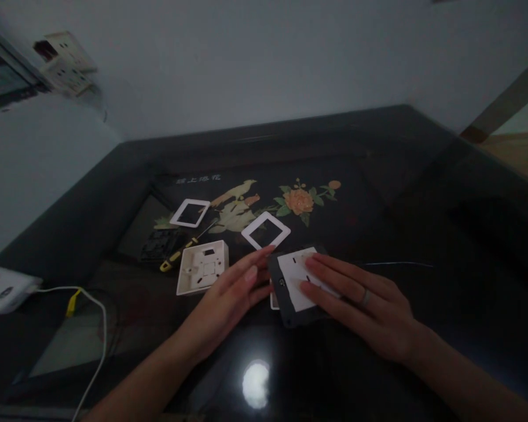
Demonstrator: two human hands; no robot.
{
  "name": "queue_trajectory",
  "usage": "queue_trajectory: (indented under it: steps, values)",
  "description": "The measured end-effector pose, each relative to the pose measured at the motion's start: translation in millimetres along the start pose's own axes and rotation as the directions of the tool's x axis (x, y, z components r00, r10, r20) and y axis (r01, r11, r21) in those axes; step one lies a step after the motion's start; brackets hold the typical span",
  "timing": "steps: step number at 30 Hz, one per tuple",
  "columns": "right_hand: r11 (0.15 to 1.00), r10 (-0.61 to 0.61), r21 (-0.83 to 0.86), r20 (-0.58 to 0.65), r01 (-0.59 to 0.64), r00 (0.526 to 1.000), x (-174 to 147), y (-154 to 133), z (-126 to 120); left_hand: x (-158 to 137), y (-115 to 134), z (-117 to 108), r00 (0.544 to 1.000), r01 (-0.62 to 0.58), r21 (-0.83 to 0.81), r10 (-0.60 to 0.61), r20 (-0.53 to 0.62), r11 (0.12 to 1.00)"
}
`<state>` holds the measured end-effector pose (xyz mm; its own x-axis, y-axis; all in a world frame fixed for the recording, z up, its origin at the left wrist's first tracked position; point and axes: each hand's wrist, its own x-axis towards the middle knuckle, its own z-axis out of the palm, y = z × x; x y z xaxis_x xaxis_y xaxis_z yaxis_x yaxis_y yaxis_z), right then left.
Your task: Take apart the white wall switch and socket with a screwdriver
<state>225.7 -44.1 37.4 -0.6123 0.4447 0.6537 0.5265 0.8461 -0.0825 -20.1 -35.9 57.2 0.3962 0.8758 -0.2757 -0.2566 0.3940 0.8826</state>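
Note:
My right hand [369,305] lies over a socket panel [293,287] with a white face and a dark grey surround. Its fingers press on the white face, and the thumb is out of sight. Under the panel's left edge shows a strip of a white part [273,301], mostly covered. My left hand [235,287] reaches in from the left with fingers stretched and slightly apart. Their tips are by the panel's left edge; whether they touch it I cannot tell. A white frame [250,235] with a square opening lies just beyond the fingertips.
Left of my hands are an open white mounting box [187,283], a yellow-handled screwdriver [172,259], a second white frame [176,218] and a black part [158,245]. A white device [4,287] with a cable [104,334] sits at the far left of the glossy black table [378,176].

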Motion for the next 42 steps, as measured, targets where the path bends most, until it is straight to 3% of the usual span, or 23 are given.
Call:
queue_trajectory:
  steps: [2,4,7,12,17,21,24,28,34,42]
  values:
    - [0.999,-0.025,0.024,-0.024,0.025,0.999,3,-5,-2,-3,-1,13,0.985,0.122,-0.207,-0.093,0.143,0.971]
    - [0.998,-0.043,0.047,-0.028,0.044,0.999,7,-10,-2,-6,-4,24,0.977,0.182,-0.331,-0.134,0.164,0.926]
    - [0.997,-0.058,0.042,-0.042,0.06,0.997,13,-13,1,-8,-10,33,0.975,0.215,-0.424,-0.217,0.045,0.88]
    - [0.998,-0.045,0.045,-0.099,0.05,0.994,17,-13,8,-5,-13,29,0.95,0.223,-0.476,-0.298,-0.088,0.851]
    - [0.984,0.103,0.158,-0.135,-0.081,0.986,18,-10,4,-5,-10,26,0.937,0.213,-0.448,-0.311,-0.157,0.868]
    - [0.924,0.322,0.257,-0.116,-0.285,0.94,20,-10,0,-7,-8,27,0.917,0.248,-0.406,-0.348,-0.195,0.88]
    - [0.875,0.404,0.322,-0.076,-0.361,0.912,20,-12,0,-7,-9,29,0.904,0.267,-0.393,-0.37,-0.215,0.88]
    - [0.837,0.421,0.394,-0.019,-0.38,0.907,18,-16,2,-6,-11,28,0.904,0.274,-0.356,-0.365,-0.223,0.894]
    - [0.823,0.44,0.419,-0.04,-0.385,0.897,17,-18,1,-8,-15,22,0.946,0.239,-0.251,-0.283,-0.158,0.938]
    - [0.894,0.324,0.358,-0.097,-0.27,0.941,16,-18,-5,-13,-20,19,0.953,0.288,-0.15,-0.298,-0.048,0.946]
